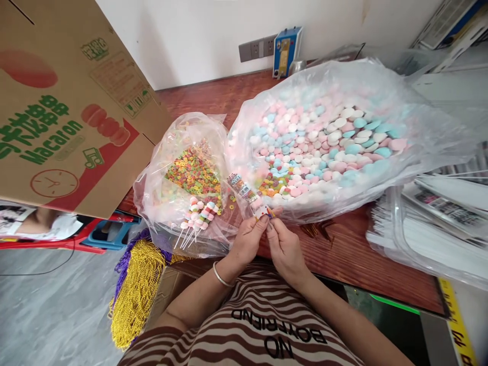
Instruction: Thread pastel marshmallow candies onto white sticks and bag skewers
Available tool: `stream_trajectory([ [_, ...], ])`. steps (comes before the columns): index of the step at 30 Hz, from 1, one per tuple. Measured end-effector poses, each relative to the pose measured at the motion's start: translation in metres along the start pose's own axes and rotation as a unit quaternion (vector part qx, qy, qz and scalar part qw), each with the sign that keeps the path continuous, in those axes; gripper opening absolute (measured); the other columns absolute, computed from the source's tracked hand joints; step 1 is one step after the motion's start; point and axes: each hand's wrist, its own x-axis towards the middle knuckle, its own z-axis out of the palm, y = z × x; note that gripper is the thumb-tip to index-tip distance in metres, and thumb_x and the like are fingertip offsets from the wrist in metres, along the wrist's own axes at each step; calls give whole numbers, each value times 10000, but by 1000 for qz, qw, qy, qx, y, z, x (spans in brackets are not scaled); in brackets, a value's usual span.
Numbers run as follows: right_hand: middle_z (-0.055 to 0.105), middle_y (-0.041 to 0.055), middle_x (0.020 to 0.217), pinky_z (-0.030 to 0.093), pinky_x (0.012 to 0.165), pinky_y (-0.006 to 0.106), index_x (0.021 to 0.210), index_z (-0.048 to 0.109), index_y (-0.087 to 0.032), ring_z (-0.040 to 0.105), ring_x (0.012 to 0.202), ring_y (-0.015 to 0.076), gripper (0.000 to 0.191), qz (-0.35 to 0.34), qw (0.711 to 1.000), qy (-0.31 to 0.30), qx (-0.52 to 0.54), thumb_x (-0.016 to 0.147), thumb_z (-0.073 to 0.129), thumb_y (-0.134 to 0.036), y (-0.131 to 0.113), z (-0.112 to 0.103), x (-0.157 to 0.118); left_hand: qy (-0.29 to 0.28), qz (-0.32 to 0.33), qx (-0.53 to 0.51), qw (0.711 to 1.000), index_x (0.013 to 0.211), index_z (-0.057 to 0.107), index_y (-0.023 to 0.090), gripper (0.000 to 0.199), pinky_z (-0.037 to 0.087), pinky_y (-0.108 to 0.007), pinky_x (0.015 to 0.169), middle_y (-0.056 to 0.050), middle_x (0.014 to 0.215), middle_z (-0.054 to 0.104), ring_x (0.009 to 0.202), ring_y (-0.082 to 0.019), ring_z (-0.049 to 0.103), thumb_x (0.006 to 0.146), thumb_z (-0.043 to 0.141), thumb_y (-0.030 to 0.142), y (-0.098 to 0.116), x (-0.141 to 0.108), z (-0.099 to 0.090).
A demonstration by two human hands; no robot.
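My left hand (247, 239) and my right hand (285, 249) meet near the table's front edge, fingers pinched together. Between them they grip the lower end of a narrow printed candy packet (244, 189), which points away from me, up and to the left. Pastel candy shows through its clear part; the fingertips hide what lies at the gripped end. Just beyond the packet, a large clear bag (381, 81) lies open, full of pink, white and blue candies (343, 152). On the left, a smaller clear bag (152, 203) holds small colourful rings (194, 173), with several candy skewers (198, 216) lying on it.
A Macaron carton (72, 117) stands at the left. Stacked white packaging (404, 229) lies at the right. A blue device (287, 51) stands against the wall beside grey sockets (257, 48). Gold bead strands (139, 290) hang below the table (343, 259). Gold ties (320, 230) lie near my right hand.
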Motion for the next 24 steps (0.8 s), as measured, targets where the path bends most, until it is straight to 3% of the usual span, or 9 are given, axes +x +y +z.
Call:
stream_trajectory([
  [3, 756, 106, 885, 463, 566, 279, 1241, 610, -153, 651, 635, 189, 306, -69, 983, 101, -138, 1070, 426, -328, 10, 3, -3, 5, 16, 43, 999, 1120, 795, 212, 345, 379, -408, 1191, -90, 1107, 788, 1266, -271, 642, 934, 650, 465, 2, -3, 0],
  [6, 780, 172, 952, 486, 578, 301, 1467, 496, -79, 654, 617, 192, 440, -161, 958, 112, -210, 1062, 436, -241, 20, 4, -2, 18, 21, 71, 997, 1073, 803, 221, 300, 376, -420, 1191, -82, 1078, 791, 1270, -283, 634, 940, 648, 441, 4, -8, -1],
  [10, 769, 108, 826, 514, 639, 306, 1506, 502, -100, 666, 648, 177, 467, -243, 949, 67, -188, 1052, 412, -163, 30, 1, -1, 1, -33, 35, 999, 1067, 810, 210, 320, 442, -418, 1117, -86, 1026, 797, 1198, -292, 655, 873, 734, 454, 13, -13, -3],
  [13, 765, 86, 803, 512, 648, 317, 1512, 509, -127, 641, 618, 163, 478, -243, 949, 54, -192, 1039, 442, -154, 33, -2, -2, 19, -83, -50, 995, 982, 822, 172, 359, 536, -350, 929, -92, 945, 796, 943, -233, 711, 774, 832, 465, 21, -14, -8],
  [16, 762, 92, 811, 525, 657, 332, 1430, 596, -143, 635, 621, 169, 422, -239, 962, 41, -123, 1029, 468, -175, 29, -4, -5, 77, -85, -111, 987, 795, 811, 149, 330, 532, -251, 721, -52, 757, 758, 682, -127, 649, 667, 918, 434, 19, -9, -13],
  [18, 746, 87, 805, 532, 649, 337, 1336, 658, -169, 636, 634, 177, 359, -181, 983, 28, -25, 1035, 476, -237, 22, -3, -7, 102, -76, -144, 981, 765, 806, 155, 345, 520, -224, 680, -30, 716, 739, 644, -101, 623, 578, 970, 395, 11, -4, -15],
  [20, 662, 19, 664, 516, 587, 315, 1252, 679, -202, 582, 556, 159, 312, -57, 989, -2, 133, 1049, 469, -313, 11, -2, -9, 111, -55, -166, 978, 742, 802, 166, 362, 522, -218, 681, -17, 718, 726, 657, -97, 625, 516, 996, 372, 1, 1, -17],
  [22, 477, -84, 503, 482, 512, 277, 1169, 671, -225, 434, 413, 114, 264, 86, 939, -45, 331, 1051, 488, -376, 0, 1, -11, 109, -21, -170, 979, 680, 779, 170, 345, 518, -212, 675, -7, 745, 705, 687, -98, 625, 495, 1000, 360, -7, 5, -20],
  [24, 334, -148, 445, 448, 451, 241, 1066, 651, -229, 262, 329, 68, 213, 194, 835, -90, 507, 1023, 556, -415, -9, 4, -11, 85, 10, -164, 983, 683, 780, 174, 369, 514, -218, 658, -8, 814, 688, 720, -108, 626, 478, 1000, 389, -12, 9, -25],
])
